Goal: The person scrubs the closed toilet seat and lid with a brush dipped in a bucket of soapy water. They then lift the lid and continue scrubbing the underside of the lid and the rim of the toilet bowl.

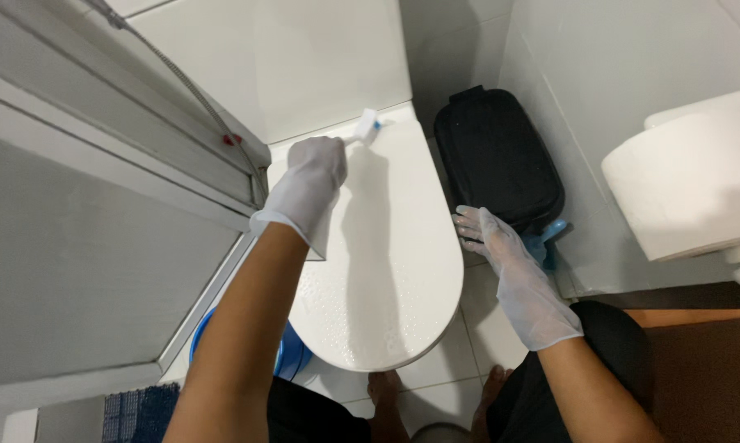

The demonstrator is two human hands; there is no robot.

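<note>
A white closed toilet lid, wet with droplets, fills the middle of the head view. My left hand, in a thin clear glove, grips a small white brush with blue bristles and presses it against the back of the lid near the hinge. My right hand, also gloved, hovers beside the lid's right edge with its fingers spread and nothing in it.
A black lidded bin stands right of the toilet against the tiled wall, a blue handle beside it. A toilet paper roll hangs at right. A metal hose runs down the left wall. A blue bucket sits lower left.
</note>
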